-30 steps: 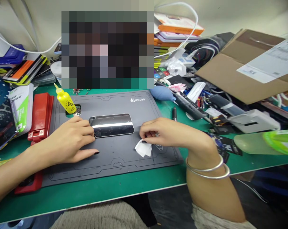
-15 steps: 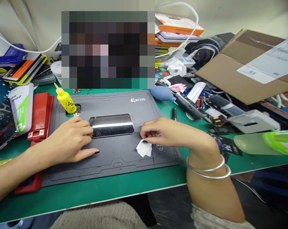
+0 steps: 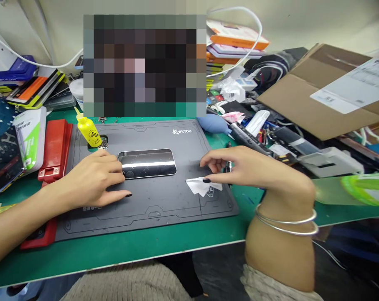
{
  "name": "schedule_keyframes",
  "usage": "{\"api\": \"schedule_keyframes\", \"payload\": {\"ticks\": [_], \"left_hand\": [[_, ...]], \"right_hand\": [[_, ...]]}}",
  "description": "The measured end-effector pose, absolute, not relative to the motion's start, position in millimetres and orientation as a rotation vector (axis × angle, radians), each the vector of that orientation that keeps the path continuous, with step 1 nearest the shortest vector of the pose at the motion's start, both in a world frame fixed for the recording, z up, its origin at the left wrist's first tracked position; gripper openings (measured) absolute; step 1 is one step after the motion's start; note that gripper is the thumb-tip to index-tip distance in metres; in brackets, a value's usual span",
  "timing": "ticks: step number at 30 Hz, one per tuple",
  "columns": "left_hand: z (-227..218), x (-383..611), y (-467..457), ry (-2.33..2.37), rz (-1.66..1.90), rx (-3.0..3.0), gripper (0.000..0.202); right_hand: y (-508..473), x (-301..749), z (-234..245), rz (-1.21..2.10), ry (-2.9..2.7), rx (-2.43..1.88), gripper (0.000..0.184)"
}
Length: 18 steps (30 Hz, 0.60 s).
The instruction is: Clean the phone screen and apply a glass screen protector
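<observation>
A smartphone [image 3: 148, 164] with a dark, reflective surface lies on the grey work mat [image 3: 164, 194]. At its left end rests my left hand [image 3: 100, 177], fingers bent against the phone's edge and thumb stretched out apart from them. My right hand [image 3: 233, 167] hovers over the mat's right side, its thumb and fingers apart. Below its thumb a white wipe [image 3: 199, 187] lies spread on the mat. A dark pen-like tool [image 3: 228, 166] shows in the gap of that hand; whether it is touched, I cannot tell. Beyond my left hand stands a yellow dropper bottle [image 3: 89, 130], tilted.
A red tool [image 3: 54, 144] lies along the mat's left edge. At the back right are a blue air blower [image 3: 214, 123], assorted tools and a cardboard box [image 3: 302, 96]. A green-banded bottle [image 3: 330, 191] lies at the right. A blurred-out block covers the back middle.
My right hand has moved right and opened, letting go of the wipe, which now lies flatter and farther right. My left hand stays at the phone.
</observation>
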<state>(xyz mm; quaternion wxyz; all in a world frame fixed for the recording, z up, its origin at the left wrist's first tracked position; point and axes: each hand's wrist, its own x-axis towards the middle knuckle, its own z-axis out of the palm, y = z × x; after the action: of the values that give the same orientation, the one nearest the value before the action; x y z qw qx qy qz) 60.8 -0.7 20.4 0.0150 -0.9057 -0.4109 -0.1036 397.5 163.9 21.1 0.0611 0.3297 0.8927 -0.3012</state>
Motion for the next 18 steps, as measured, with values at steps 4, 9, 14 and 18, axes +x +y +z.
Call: {"api": "schedule_keyframes", "payload": {"ticks": [4,9,14,18], "left_hand": [[20,59,0,-1.264,-0.35,-2.826,0.033],[20,60,1,-1.246,-0.291,-2.823,0.033],[20,61,0,-1.264,-0.227,-2.804,0.032],[21,61,1,-1.255,-0.196,-2.81,0.032]], "right_hand": [[158,389,22,-0.885,2.822,0.937,0.024],[156,384,19,-0.853,2.798,0.926,0.022],[156,383,15,-0.846,2.788,0.897,0.02],[155,381,13,-0.832,2.803,0.883,0.021]]}}
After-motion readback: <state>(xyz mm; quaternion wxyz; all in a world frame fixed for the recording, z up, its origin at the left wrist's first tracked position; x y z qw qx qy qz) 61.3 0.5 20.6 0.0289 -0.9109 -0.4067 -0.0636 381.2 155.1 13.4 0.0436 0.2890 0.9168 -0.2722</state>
